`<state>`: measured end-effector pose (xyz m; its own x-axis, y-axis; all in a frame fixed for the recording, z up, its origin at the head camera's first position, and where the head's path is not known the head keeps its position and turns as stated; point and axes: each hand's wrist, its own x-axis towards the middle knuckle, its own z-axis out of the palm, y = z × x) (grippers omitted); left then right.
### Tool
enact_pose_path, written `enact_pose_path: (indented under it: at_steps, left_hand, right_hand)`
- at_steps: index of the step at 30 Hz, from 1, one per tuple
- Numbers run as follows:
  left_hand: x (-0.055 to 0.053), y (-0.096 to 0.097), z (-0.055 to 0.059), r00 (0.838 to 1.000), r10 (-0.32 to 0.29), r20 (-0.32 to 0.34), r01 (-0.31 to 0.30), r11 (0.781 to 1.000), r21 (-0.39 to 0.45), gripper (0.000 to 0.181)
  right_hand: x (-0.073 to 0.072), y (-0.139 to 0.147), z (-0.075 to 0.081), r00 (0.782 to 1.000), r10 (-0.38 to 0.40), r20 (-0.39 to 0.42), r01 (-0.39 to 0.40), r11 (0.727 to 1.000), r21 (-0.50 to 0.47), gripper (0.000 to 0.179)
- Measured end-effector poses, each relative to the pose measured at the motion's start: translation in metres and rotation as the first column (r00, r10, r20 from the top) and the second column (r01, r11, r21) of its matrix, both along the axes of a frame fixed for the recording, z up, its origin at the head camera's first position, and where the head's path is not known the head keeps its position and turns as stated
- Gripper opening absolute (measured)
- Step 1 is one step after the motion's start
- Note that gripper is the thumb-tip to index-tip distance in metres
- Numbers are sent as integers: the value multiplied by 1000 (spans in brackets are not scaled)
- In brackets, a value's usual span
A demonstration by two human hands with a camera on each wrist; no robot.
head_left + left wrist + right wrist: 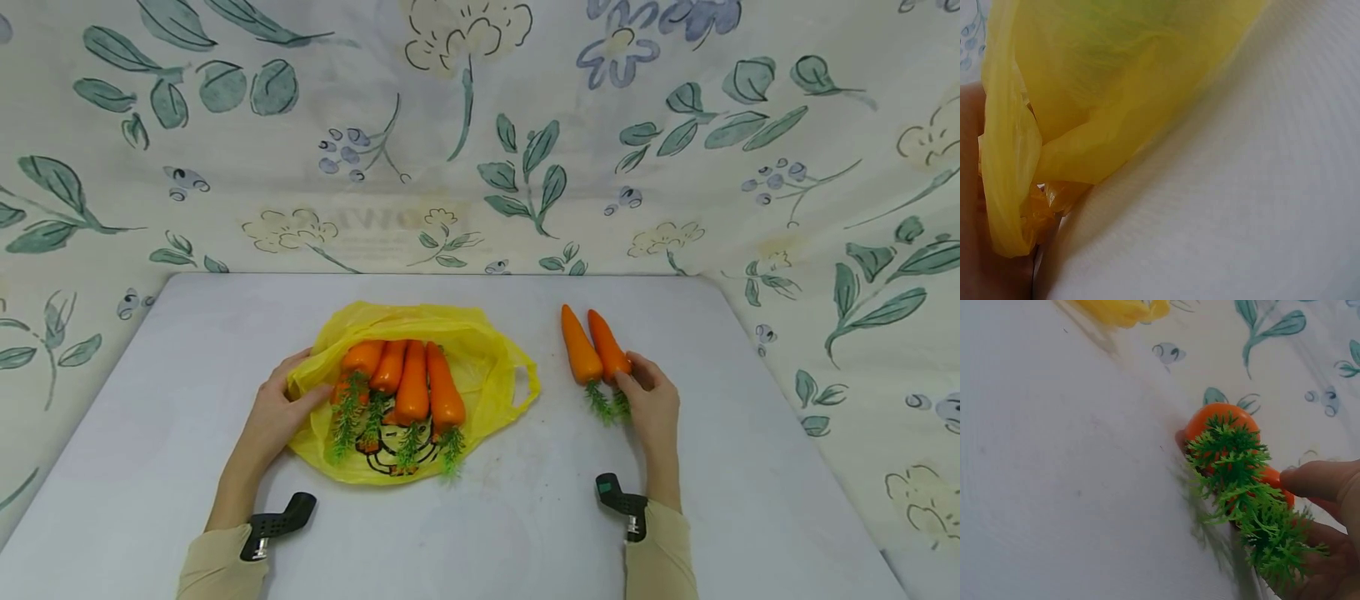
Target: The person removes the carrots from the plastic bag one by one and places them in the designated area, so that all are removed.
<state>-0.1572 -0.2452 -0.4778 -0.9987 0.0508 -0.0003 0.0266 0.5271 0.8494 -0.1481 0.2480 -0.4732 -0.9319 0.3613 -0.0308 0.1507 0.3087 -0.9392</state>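
A yellow plastic bag (491,358) lies on its side with its mouth spread, and several orange toy carrots (412,387) with green leafy tops rest in the opening. My left hand (272,417) grips the bag's left rim, thumb over the edge; in the left wrist view the yellow film (1116,106) hides most of the fingers. Right of the bag, two more carrots lie side by side, tops toward me. My right hand (654,408) pinches the right-hand carrot (606,342) near its leafy end, thumb on it in the right wrist view. The other carrot (579,346) is just left of it.
Everything lies on a white table (480,542). Behind and beside it hangs a floral-patterned cloth (360,83). The bag's handle loop (532,387) points toward the two loose carrots, with bare tabletop between. A black wrist camera (279,523) sits on the left forearm, another (621,500) on the right.
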Motion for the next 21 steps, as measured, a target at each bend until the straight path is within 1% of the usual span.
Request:
enact_pose_path:
  at_steps: [4,10,16,21]
  left_hand:
    - [0,0,-1,1000,2,-3,-2,1000,1,68]
    - [1,1,1,1000,12,11,-12,1000,-4,69]
    - [0,1,1,1000,12,14,-12,1000,-13,68]
    - [-1,0,1,1000,13,12,-13,1000,-10,67]
  right_hand:
    - [2,4,1,1000,-8,-2,8,1000,-2,42]
    - [5,8,4,1000,-28,0,28,999,28,41]
    - [6,10,12,998,-27,-49,27,1000,-7,43]
    - [8,8,18,998,-15,-66,14,1000,-20,43]
